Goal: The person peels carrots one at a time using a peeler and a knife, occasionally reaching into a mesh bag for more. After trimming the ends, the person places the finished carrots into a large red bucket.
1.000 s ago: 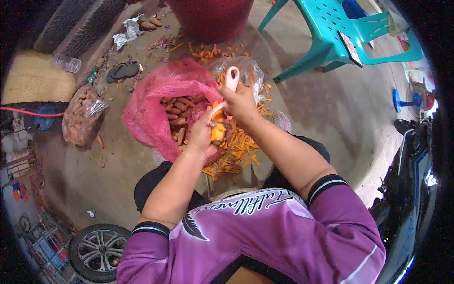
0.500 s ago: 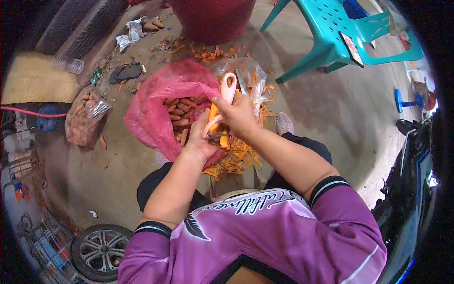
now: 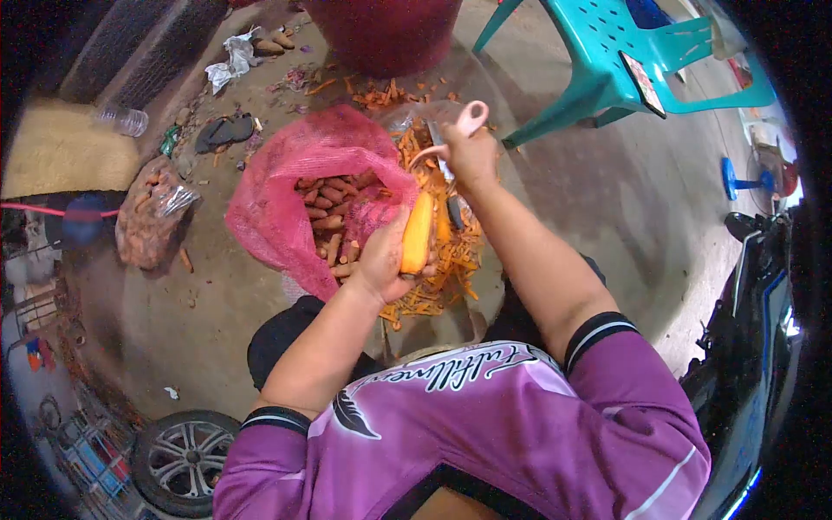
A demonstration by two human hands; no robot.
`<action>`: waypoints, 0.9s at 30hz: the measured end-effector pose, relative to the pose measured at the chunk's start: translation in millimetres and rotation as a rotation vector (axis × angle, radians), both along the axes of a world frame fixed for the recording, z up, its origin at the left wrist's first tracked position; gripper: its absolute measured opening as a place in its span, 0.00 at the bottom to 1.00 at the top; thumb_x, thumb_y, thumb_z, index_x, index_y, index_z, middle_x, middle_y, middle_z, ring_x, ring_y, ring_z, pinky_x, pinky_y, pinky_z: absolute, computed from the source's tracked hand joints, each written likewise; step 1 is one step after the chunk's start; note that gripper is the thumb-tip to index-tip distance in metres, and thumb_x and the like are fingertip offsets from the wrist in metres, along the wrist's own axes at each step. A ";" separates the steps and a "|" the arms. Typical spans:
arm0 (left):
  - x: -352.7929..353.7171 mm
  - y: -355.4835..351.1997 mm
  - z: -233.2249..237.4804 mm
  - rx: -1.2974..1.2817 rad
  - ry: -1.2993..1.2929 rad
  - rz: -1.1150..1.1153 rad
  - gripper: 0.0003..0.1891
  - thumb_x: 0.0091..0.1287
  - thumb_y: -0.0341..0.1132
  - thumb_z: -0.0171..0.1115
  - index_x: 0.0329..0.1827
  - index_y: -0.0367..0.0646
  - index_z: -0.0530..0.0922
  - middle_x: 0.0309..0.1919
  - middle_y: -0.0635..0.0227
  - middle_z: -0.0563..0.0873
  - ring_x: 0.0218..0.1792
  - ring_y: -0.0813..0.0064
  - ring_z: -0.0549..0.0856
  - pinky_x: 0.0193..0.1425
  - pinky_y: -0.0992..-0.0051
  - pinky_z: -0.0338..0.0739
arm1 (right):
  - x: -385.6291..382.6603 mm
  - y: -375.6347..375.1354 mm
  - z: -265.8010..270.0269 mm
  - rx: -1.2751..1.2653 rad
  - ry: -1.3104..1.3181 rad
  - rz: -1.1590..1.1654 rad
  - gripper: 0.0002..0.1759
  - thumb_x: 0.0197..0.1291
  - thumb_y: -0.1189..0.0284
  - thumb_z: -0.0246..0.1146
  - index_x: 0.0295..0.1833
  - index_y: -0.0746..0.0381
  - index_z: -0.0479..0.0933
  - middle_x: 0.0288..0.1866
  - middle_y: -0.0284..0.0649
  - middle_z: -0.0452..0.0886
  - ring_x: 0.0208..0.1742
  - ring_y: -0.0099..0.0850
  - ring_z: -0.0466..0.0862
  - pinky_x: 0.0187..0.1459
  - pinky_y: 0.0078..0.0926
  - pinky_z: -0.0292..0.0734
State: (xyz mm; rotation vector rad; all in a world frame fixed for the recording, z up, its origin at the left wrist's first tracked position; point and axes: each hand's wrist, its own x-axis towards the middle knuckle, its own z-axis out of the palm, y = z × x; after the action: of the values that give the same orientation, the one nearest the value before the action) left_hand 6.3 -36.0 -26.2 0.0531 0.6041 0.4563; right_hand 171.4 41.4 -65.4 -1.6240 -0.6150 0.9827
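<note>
A sweet potato (image 3: 418, 234) with bare orange flesh lies in my left hand (image 3: 383, 260), whose fingers are wrapped round its underside. My right hand (image 3: 472, 160) grips a pale pink peeler (image 3: 472, 118), with its handle end pointing away and its head off to the left, apart from the sweet potato. Just left of my hands, an open pink mesh sack (image 3: 277, 182) holds several unpeeled reddish-brown sweet potatoes (image 3: 329, 201). Orange peelings (image 3: 438, 282) are heaped on the floor beneath and between my hands.
A clear plastic bag (image 3: 416, 113) lies beyond my hands, near a large dark red tub (image 3: 386, 35). The green plastic chair (image 3: 589, 52) at the right carries a phone (image 3: 641, 84). A filled plastic bag (image 3: 154, 217), a sandal (image 3: 225, 133) and a wheel (image 3: 189, 459) are at the left.
My right hand has moved the peeler away from the sweet potato, up and to the right. The sweet potato's orange side now shows in my left hand, which has shifted slightly toward me.
</note>
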 end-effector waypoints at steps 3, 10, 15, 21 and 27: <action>-4.4 13.6 9.2 -0.002 0.151 0.095 0.21 0.62 0.57 0.44 0.38 0.46 0.71 0.21 0.70 0.73 0.21 0.75 0.74 0.21 0.76 0.69 | 0.4 3.4 -2.0 0.024 0.133 -0.082 0.09 0.48 0.71 0.60 0.28 0.66 0.70 0.19 0.35 0.70 0.15 0.22 0.69 0.16 0.20 0.63; -10.3 19.7 -5.8 0.040 0.272 0.299 0.19 0.63 0.52 0.46 0.43 0.46 0.72 0.29 0.69 0.78 0.27 0.73 0.79 0.28 0.72 0.75 | -55.3 -41.7 39.8 0.069 0.170 0.308 0.13 0.47 0.67 0.61 0.25 0.68 0.73 0.20 0.38 0.77 0.19 0.24 0.75 0.20 0.23 0.69; -4.1 15.1 10.7 0.094 0.326 0.327 0.18 0.62 0.50 0.50 0.45 0.46 0.71 0.29 0.71 0.78 0.25 0.77 0.78 0.24 0.76 0.73 | -59.9 -42.1 28.7 0.057 0.293 0.277 0.14 0.47 0.65 0.61 0.22 0.67 0.73 0.17 0.36 0.75 0.19 0.22 0.75 0.20 0.21 0.69; -1.8 6.6 4.4 0.150 0.368 0.138 0.20 0.64 0.51 0.45 0.42 0.43 0.72 0.25 0.67 0.77 0.19 0.76 0.76 0.20 0.77 0.71 | -20.3 -9.6 18.8 0.044 0.123 0.068 0.09 0.49 0.70 0.59 0.28 0.64 0.68 0.19 0.33 0.70 0.15 0.21 0.68 0.15 0.19 0.62; -9.2 18.8 -11.1 0.136 0.351 0.242 0.19 0.65 0.51 0.43 0.44 0.44 0.71 0.28 0.67 0.77 0.27 0.75 0.77 0.28 0.75 0.73 | -27.7 -13.6 31.8 0.050 0.257 0.059 0.11 0.49 0.69 0.60 0.30 0.65 0.68 0.19 0.33 0.69 0.16 0.21 0.68 0.16 0.19 0.62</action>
State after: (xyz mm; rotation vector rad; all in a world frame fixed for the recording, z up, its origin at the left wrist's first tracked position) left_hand -2.9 -17.3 -37.3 0.1941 0.9295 0.7314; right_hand 143.7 27.8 -33.6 -1.4141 -0.5096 1.1878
